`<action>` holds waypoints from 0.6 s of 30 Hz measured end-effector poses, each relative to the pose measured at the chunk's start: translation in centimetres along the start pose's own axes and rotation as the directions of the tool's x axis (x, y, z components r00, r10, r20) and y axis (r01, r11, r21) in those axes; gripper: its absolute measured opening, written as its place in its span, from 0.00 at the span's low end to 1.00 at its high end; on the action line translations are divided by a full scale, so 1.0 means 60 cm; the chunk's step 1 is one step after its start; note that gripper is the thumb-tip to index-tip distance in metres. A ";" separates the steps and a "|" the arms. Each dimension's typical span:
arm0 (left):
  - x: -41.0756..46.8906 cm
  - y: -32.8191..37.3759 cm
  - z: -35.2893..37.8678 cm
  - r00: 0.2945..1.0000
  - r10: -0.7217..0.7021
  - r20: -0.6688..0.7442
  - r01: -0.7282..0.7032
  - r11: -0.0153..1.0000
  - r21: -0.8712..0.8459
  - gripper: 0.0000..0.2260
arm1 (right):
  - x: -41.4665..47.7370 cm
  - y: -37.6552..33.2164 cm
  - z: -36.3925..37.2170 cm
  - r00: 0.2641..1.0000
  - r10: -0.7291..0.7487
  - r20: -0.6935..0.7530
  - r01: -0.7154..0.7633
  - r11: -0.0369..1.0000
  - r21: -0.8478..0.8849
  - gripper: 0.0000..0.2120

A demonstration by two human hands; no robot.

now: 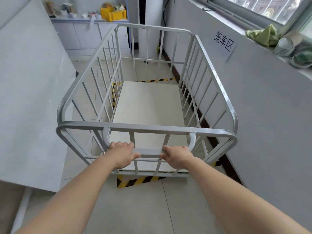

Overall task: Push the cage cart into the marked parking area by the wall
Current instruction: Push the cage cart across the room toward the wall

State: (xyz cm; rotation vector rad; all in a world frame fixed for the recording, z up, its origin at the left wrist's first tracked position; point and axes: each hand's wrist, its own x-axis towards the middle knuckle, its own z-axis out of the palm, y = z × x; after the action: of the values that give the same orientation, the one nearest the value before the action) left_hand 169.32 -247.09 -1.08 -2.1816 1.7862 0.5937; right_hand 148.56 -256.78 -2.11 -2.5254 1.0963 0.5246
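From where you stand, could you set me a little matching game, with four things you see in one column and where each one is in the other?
Things:
1. yellow crate
2. paper sign
3. green cloth
4. striped tape

Places:
A. on the floor under the cage cart
B. on the windowsill
C. on the far cabinet
D. stuck on the right wall

Pairs: 1-C, 2-D, 3-B, 4-A
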 end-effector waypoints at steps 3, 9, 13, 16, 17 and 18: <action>0.025 0.025 -0.009 1.000 -0.005 0.003 0.005 1.000 -0.010 0.24 | 0.010 0.035 -0.012 1.000 -0.003 0.003 0.003 1.000 0.009 0.18; 0.067 0.064 -0.026 1.000 -0.010 -0.014 0.009 0.999 -0.043 0.24 | 0.025 0.088 -0.044 0.999 0.011 0.035 -0.012 1.000 0.023 0.17; 0.097 0.083 -0.039 1.000 -0.017 -0.021 0.015 0.998 -0.059 0.24 | 0.039 0.117 -0.065 0.999 0.012 0.043 -0.013 1.000 0.024 0.14; 0.121 0.092 -0.048 1.000 -0.016 -0.027 0.013 0.996 -0.091 0.24 | 0.052 0.135 -0.080 0.999 0.015 0.042 -0.017 0.999 0.028 0.14; 0.128 0.094 -0.051 0.999 -0.015 -0.033 0.012 0.996 -0.089 0.24 | 0.056 0.140 -0.085 0.999 0.014 0.040 -0.016 0.999 0.033 0.14; 0.135 0.095 -0.054 0.999 -0.015 -0.038 0.011 0.996 -0.087 0.24 | 0.062 0.145 -0.089 0.999 0.013 0.041 -0.015 0.999 0.039 0.15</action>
State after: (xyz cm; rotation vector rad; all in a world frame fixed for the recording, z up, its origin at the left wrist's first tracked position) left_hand 165.53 -256.78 -1.70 -2.2749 1.7958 0.6414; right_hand 145.46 -267.07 -0.52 -2.4643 1.0997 0.5501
